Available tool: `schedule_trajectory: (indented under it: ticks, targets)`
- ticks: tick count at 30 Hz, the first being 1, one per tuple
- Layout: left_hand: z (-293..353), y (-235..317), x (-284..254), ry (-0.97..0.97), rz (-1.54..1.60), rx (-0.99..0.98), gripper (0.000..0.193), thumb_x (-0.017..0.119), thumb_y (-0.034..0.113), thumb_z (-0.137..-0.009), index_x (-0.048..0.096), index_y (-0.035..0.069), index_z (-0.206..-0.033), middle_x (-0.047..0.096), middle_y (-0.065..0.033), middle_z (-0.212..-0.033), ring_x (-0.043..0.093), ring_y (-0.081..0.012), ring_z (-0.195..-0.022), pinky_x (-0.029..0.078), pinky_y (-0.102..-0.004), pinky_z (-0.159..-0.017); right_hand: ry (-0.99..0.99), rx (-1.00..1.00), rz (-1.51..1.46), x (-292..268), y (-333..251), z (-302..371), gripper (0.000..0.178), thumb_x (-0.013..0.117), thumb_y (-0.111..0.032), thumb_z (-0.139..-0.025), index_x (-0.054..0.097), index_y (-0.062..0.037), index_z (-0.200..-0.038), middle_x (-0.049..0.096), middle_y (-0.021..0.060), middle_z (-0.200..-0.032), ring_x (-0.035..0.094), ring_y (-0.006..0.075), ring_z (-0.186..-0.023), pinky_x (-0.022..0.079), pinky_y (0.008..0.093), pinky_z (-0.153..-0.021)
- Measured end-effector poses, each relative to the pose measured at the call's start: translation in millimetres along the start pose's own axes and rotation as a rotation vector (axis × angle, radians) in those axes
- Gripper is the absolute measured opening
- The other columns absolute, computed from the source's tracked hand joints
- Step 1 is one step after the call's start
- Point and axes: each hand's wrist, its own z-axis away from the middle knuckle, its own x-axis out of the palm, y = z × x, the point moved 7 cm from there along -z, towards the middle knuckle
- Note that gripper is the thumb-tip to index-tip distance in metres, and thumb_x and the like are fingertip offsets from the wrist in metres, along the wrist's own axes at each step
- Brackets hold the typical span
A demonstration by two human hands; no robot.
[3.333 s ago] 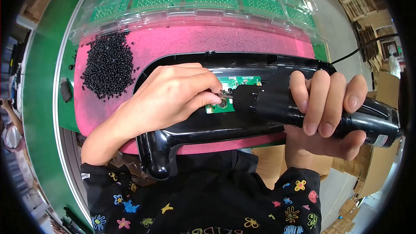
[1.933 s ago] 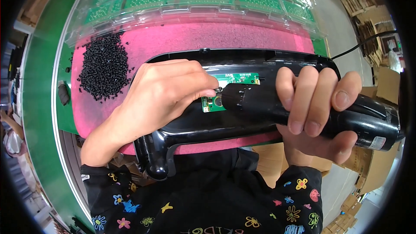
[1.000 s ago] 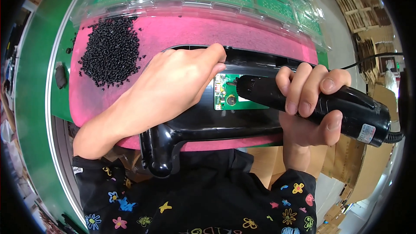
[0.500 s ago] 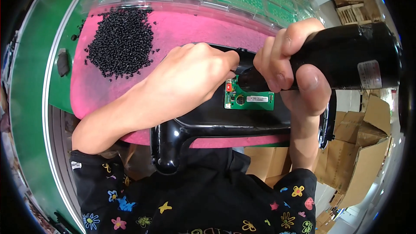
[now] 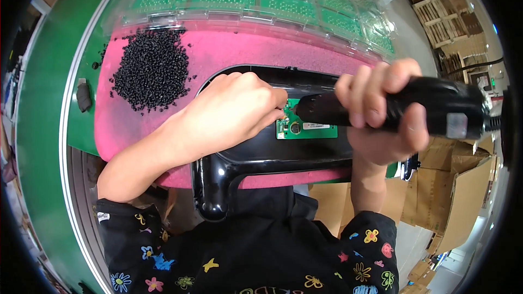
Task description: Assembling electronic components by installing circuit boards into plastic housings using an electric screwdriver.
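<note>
My right hand [image 5: 381, 95] is wrapped round a black electric screwdriver [image 5: 449, 100], which lies nearly level with its tapered nose pointing left. That nose sits over the upper part of a green circuit board [image 5: 321, 133] with a white label. The board rests inside a black plastic housing [image 5: 272, 166] with a rounded leg at its near left. My left hand [image 5: 237, 100] reaches across the housing, thumb and forefinger pinched at the board's left edge, close to the screwdriver's tip. What the pinch holds, if anything, is hidden.
A heap of small black screws [image 5: 150, 71] lies at the left on the pink mat [image 5: 229, 49]. Clear plastic trays [image 5: 218, 17] with green boards line the back. A dark small object [image 5: 83, 96] lies left of the mat. Cardboard boxes [image 5: 452, 185] stand at the right.
The screwdriver has swung, its rear end lower and its nose drawn slightly left, uncovering more of the board's top. My left hand stays pinched by the board. The whole view has shifted slightly.
</note>
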Motion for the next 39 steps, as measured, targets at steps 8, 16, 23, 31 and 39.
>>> schedule_trajectory:
  ticks: [8,16,23,31,39]
  targets:
    - [-4,19,-8,0.128,0.038,0.223,0.012,0.070,0.011,-0.082,0.064,0.002,-0.087,0.066,-0.0116,-0.077,0.065,-0.0298,-0.067,0.052,-0.0359,-0.057,-0.042,-0.119,-0.238,-12,-36,9,0.035,0.065,-0.037,-0.085,0.048,-0.0094,-0.098,0.050,-0.0032,-0.066,0.046,0.0084,-0.057,0.037,0.0264,-0.064]
    - [-3,22,-6,0.152,0.060,0.232,0.012,0.072,0.010,-0.080,0.064,0.002,-0.085,0.065,-0.0091,-0.075,0.064,-0.0275,-0.064,0.052,-0.0330,-0.055,-0.055,-0.134,-0.259,-13,-39,12,0.035,0.067,-0.033,-0.084,0.047,-0.0092,-0.101,0.054,-0.0028,-0.070,0.050,0.0092,-0.059,0.039,0.0270,-0.067]
    - [-6,21,-5,0.135,0.146,0.246,0.013,0.072,0.009,-0.079,0.065,0.002,-0.088,0.065,-0.0094,-0.075,0.065,-0.0280,-0.066,0.052,-0.0335,-0.055,-0.180,0.101,-0.145,-10,-19,10,0.039,0.063,-0.042,-0.086,0.046,-0.0099,-0.101,0.053,-0.0029,-0.068,0.050,0.0095,-0.057,0.039,0.0268,-0.057]
    - [-3,14,-8,0.203,0.118,0.182,0.012,0.071,0.006,-0.079,0.067,0.001,-0.090,0.064,-0.0108,-0.073,0.064,-0.0299,-0.065,0.051,-0.0362,-0.056,-0.063,0.250,0.028,8,-8,17,0.041,0.067,-0.041,-0.084,0.045,-0.0097,-0.098,0.053,-0.0016,-0.066,0.048,0.0110,-0.053,0.039,0.0279,-0.055]
    - [0,6,-11,0.215,0.107,0.072,0.024,0.068,0.006,-0.080,0.064,0.005,-0.103,0.066,-0.0140,-0.075,0.064,-0.0349,-0.068,0.049,-0.0421,-0.056,-0.372,0.475,0.127,21,0,15,0.046,0.081,-0.037,-0.076,0.049,-0.0092,-0.094,0.054,-0.0028,-0.064,0.051,0.0118,-0.053,0.038,0.0274,-0.056]
